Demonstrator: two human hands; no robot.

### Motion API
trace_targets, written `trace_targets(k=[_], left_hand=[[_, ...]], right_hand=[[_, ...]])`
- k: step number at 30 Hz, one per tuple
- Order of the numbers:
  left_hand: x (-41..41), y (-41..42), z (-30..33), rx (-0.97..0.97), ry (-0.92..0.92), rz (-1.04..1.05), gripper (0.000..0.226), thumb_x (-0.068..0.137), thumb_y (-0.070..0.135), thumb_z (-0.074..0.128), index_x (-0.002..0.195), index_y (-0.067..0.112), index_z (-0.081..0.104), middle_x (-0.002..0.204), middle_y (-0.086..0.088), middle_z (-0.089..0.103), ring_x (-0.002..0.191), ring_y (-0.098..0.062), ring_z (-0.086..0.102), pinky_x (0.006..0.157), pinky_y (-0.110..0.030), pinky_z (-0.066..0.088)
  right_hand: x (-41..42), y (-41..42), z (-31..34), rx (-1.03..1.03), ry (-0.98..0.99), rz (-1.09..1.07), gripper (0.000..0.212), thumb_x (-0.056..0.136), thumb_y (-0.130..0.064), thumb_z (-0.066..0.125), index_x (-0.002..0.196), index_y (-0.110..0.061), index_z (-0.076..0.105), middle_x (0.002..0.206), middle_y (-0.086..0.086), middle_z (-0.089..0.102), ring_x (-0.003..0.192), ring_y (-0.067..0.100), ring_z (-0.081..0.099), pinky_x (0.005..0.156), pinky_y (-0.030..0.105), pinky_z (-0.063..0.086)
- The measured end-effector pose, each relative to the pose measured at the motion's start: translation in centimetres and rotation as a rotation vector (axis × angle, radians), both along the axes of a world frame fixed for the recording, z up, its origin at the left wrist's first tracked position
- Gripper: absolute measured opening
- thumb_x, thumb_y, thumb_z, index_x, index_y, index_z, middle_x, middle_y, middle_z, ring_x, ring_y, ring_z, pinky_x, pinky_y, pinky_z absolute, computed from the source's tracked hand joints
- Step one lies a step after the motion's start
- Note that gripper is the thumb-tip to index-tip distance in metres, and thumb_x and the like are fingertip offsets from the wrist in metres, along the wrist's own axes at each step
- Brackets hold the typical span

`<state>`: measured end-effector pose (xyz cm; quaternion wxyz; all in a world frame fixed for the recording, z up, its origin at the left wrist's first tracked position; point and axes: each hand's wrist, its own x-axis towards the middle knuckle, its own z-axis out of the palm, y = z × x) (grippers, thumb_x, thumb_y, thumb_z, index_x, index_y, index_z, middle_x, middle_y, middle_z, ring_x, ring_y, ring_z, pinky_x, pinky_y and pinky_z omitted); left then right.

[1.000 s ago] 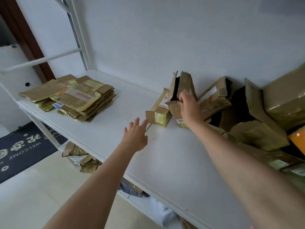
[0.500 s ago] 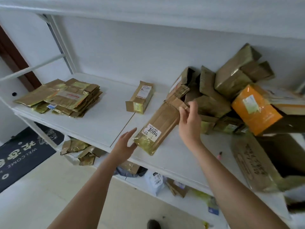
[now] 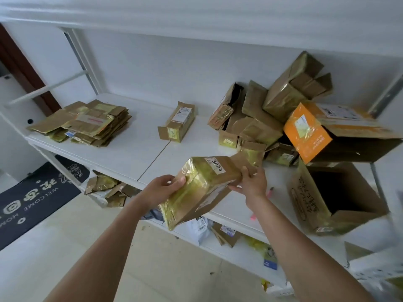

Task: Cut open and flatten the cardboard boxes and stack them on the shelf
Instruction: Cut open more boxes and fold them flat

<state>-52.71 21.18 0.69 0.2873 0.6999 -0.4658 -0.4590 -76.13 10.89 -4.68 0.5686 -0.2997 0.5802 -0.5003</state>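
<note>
I hold a long brown cardboard box (image 3: 202, 186) wrapped in shiny tape, with a white label reading 3004, in front of the white shelf (image 3: 130, 153). My left hand (image 3: 162, 188) grips its near left end. My right hand (image 3: 253, 184) grips its far right end by an open flap. A stack of flattened boxes (image 3: 87, 123) lies at the shelf's left end. A small upright-lying box (image 3: 177, 123) sits alone mid-shelf. A heap of unflattened boxes (image 3: 261, 114) fills the right side.
An orange box (image 3: 305, 131) and a large open carton (image 3: 335, 197) lie at the right. A pink marker-like object (image 3: 271, 191) lies on the shelf by my right wrist. The lower shelf (image 3: 239, 251) holds cardboard scraps and parcels. A dark welcome mat (image 3: 28, 199) covers the floor at left.
My right hand pulled the long box out of the heap and off the shelf towards me. My left hand came up and took hold of its near end. The view shifted right.
</note>
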Motion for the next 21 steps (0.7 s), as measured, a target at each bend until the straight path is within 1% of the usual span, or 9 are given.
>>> trace_targets(k=[4, 6, 8, 10, 13, 14, 16, 18, 21], left_hand=[[-3.8, -2.7, 0.3, 0.070, -0.066, 0.068, 0.077, 0.061, 0.090, 0.044, 0.093, 0.024, 0.067, 0.094, 0.003, 0.072, 0.084, -0.016, 0.071, 0.076, -0.033, 0.058], [-6.0, -4.5, 0.3, 0.126, -0.151, 0.083, 0.096, 0.055, 0.100, 0.032, 0.089, 0.017, 0.067, 0.090, -0.002, 0.072, 0.082, -0.023, 0.071, 0.080, -0.039, 0.059], [-7.8, -6.0, 0.1, 0.145, -0.215, 0.172, 0.108, 0.048, 0.104, 0.017, 0.084, 0.014, 0.064, 0.087, -0.004, 0.069, 0.081, -0.025, 0.068, 0.084, -0.042, 0.055], [-8.9, -7.1, -0.2, 0.133, -0.213, 0.305, 0.110, 0.046, 0.102, 0.010, 0.082, 0.013, 0.064, 0.083, -0.006, 0.067, 0.076, -0.023, 0.065, 0.079, -0.042, 0.056], [-9.2, -8.4, -0.7, 0.106, -0.162, 0.438, 0.109, 0.059, 0.098, 0.016, 0.100, 0.007, 0.061, 0.095, -0.009, 0.066, 0.081, -0.025, 0.064, 0.070, -0.039, 0.055], [-9.1, -8.7, -1.0, 0.085, -0.120, 0.479, 0.102, 0.069, 0.093, 0.023, 0.116, 0.008, 0.054, 0.106, -0.009, 0.064, 0.087, -0.025, 0.061, 0.071, -0.039, 0.053], [-8.9, -9.0, -1.2, 0.041, -0.003, 0.539, 0.084, 0.084, 0.080, 0.033, 0.143, 0.020, 0.034, 0.118, -0.007, 0.057, 0.088, -0.024, 0.057, 0.066, -0.038, 0.050], [-8.6, -9.1, -1.3, 0.022, 0.045, 0.543, 0.074, 0.088, 0.075, 0.035, 0.147, 0.031, 0.026, 0.110, -0.002, 0.054, 0.080, -0.018, 0.056, 0.054, -0.033, 0.049], [-8.2, -9.6, -1.5, 0.028, 0.025, 0.509, 0.068, 0.089, 0.074, 0.032, 0.139, 0.028, 0.032, 0.105, 0.000, 0.053, 0.083, -0.021, 0.058, 0.052, -0.034, 0.051]], right_hand=[[-1.3, -2.2, -0.1, 0.127, -0.142, 0.169, 0.048, 0.104, -0.014, 0.047, 0.144, -0.033, 0.027, 0.132, 0.011, 0.053, 0.115, 0.032, 0.060, 0.068, 0.038, 0.061], [-1.4, -2.5, -0.4, 0.180, -0.157, 0.375, 0.044, 0.104, -0.016, 0.047, 0.141, -0.034, 0.030, 0.116, 0.003, 0.062, 0.103, 0.025, 0.064, 0.066, 0.034, 0.059], [-1.2, -2.5, -1.1, 0.203, -0.087, 0.539, 0.033, 0.103, -0.011, 0.047, 0.134, -0.024, 0.045, 0.109, 0.002, 0.063, 0.097, 0.025, 0.065, 0.069, 0.034, 0.059], [-1.5, -2.9, -2.1, 0.068, 0.260, 0.611, 0.036, 0.101, -0.003, 0.045, 0.134, -0.010, 0.056, 0.118, 0.009, 0.063, 0.107, 0.026, 0.062, 0.090, 0.036, 0.052], [-4.2, -3.7, -3.8, -0.074, 0.999, 0.650, 0.049, 0.095, -0.001, 0.047, 0.139, -0.021, 0.055, 0.141, 0.010, 0.048, 0.134, 0.026, 0.042, 0.112, 0.041, 0.032], [-5.5, -3.8, -4.1, -0.029, 1.164, 0.690, 0.054, 0.095, -0.003, 0.049, 0.142, -0.028, 0.049, 0.147, 0.011, 0.038, 0.140, 0.029, 0.031, 0.112, 0.045, 0.033], [-7.6, -3.7, -4.9, 0.079, 1.325, 0.785, 0.056, 0.096, -0.006, 0.049, 0.145, -0.033, 0.043, 0.152, 0.012, 0.020, 0.145, 0.032, 0.015, 0.102, 0.043, 0.043], [-8.7, -3.4, -5.8, 0.063, 1.448, 0.812, 0.044, 0.099, -0.013, 0.048, 0.140, -0.032, 0.050, 0.152, 0.010, 0.021, 0.143, 0.029, 0.018, 0.096, 0.038, 0.048], [-9.3, -3.5, -6.9, -0.178, 1.690, 0.807, 0.030, 0.100, -0.015, 0.046, 0.123, -0.025, 0.062, 0.140, 0.002, 0.042, 0.135, 0.019, 0.035, 0.093, 0.028, 0.051]])
